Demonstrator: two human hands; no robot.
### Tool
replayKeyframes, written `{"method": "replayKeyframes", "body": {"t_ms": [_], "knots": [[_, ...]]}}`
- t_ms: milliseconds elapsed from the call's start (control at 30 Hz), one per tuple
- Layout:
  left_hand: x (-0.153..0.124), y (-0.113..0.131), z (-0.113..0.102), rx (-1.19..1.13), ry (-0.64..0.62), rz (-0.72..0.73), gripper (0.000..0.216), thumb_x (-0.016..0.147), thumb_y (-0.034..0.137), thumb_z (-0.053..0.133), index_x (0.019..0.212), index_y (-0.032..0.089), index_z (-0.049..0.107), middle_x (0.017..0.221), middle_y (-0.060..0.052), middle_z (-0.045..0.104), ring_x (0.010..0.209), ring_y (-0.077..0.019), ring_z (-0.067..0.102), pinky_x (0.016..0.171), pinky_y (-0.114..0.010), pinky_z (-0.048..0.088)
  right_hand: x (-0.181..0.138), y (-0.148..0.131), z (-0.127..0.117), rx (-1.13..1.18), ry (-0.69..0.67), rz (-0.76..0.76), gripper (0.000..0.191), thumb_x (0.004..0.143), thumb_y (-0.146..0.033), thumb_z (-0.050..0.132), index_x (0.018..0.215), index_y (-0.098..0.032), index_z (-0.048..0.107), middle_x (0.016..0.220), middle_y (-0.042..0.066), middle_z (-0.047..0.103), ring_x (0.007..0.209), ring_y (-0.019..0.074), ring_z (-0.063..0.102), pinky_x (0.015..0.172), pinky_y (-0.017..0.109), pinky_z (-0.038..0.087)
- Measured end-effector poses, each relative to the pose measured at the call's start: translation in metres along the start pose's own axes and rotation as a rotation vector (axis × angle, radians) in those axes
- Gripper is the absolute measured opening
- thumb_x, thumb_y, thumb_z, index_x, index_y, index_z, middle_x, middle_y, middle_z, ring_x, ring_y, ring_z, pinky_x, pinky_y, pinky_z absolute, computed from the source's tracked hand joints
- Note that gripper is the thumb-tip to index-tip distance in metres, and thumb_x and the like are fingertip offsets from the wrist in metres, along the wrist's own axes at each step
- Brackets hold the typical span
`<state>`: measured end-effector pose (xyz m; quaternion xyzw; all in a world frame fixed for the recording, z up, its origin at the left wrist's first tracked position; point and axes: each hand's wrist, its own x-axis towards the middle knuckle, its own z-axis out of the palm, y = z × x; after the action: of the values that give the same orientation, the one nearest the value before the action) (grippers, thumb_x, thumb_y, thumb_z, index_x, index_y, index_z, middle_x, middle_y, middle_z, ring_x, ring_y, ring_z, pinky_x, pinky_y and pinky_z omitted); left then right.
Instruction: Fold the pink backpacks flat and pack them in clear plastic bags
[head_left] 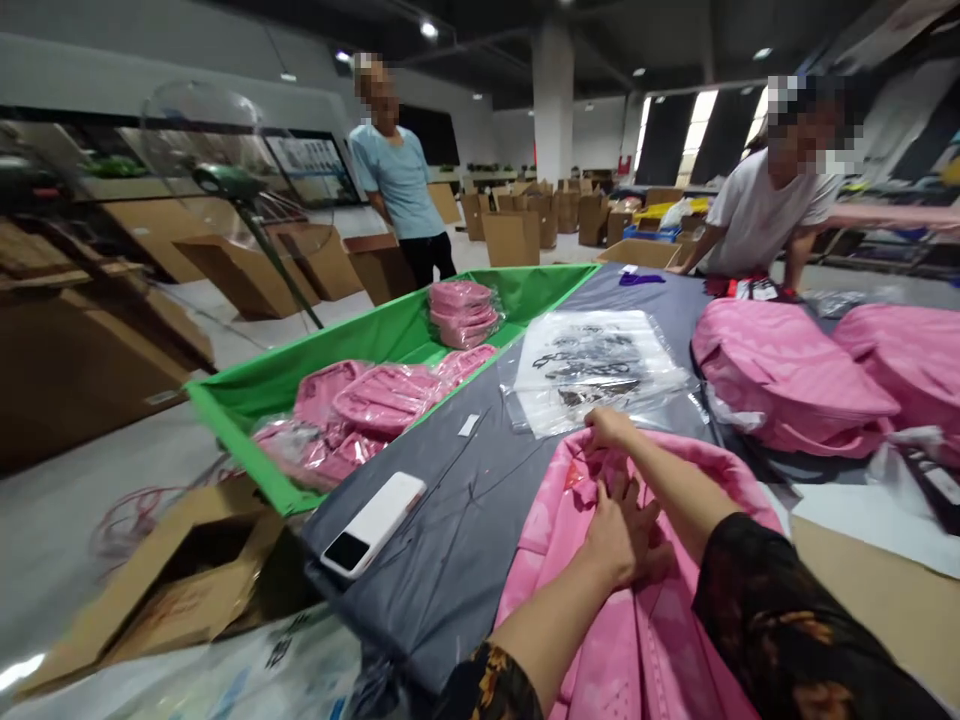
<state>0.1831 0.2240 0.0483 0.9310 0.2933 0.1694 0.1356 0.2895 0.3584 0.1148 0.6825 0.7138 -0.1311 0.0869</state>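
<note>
A pink backpack [645, 620] lies flat on the near end of a grey-covered packing table [465, 520], directly under the wearer's two bare hands. The left hand [626, 535] rests palm-down on the pink fabric with fingers spread, gripping nothing, while the right hand [609, 428] pinches the bag's far edge, fingers closed on the backpack. Both forearms reach forward from dark floral sleeves, the right crossing over the bag from the lower right. Just beyond the bag lies a stack of clear printed plastic bags [592, 368], nearly touching the right hand. To the left, a white smartphone [373, 523] lies on the grey cover, well apart from the hands. Further pink backpacks [787, 375] are piled on the table's right side. Along the table's left edge runs a green fabric bin [247, 400] holding bagged pink backpacks [382, 400]. An open cardboard box [180, 580] sits on the floor below. Across the table a person in a white T-shirt [765, 215] leans over it; a person in a blue T-shirt [401, 180] stands beyond the bin. Cardboard cartons [517, 235] fill the warehouse floor behind, under ceiling spotlights.
</note>
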Motion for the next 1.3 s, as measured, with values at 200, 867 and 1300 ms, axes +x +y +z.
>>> {"method": "replayKeyframes", "body": {"t_ms": [200,867,1300], "knots": [[0.005,-0.008,0.026,0.053,0.248,-0.100,0.060,0.090,0.036,0.059,0.147,0.015,0.054,0.147,-0.018,0.055,0.138,-0.0394,0.046,0.120,-0.060,0.035,-0.073,-0.008,0.008,0.163,0.278,-0.070,0.042,0.093,-0.025,0.074,0.132,-0.018,0.061,0.132,0.008,0.062,0.126,0.0218,0.056,0.110,0.037,0.044],[-0.019,-0.050,-0.009,-0.319,0.405,-0.317,0.032,0.094,0.008,0.043,0.108,0.022,0.068,0.112,-0.006,0.072,0.109,-0.0192,0.068,0.102,-0.039,0.057,-0.110,-0.019,0.057,0.298,0.406,0.524,0.041,0.096,-0.043,0.063,0.121,-0.010,0.064,0.115,0.024,0.067,0.106,0.0361,0.068,0.079,0.038,0.053],[-0.026,-0.034,-0.016,-0.171,0.090,-0.273,0.038,0.102,0.036,0.054,0.137,0.023,0.059,0.127,-0.005,0.064,0.123,-0.0220,0.055,0.114,-0.039,0.044,-0.090,-0.004,0.067,0.271,0.411,0.446,0.036,0.105,-0.030,0.039,0.132,-0.009,0.048,0.131,0.025,0.056,0.114,0.0356,0.060,0.094,0.042,0.046]]}}
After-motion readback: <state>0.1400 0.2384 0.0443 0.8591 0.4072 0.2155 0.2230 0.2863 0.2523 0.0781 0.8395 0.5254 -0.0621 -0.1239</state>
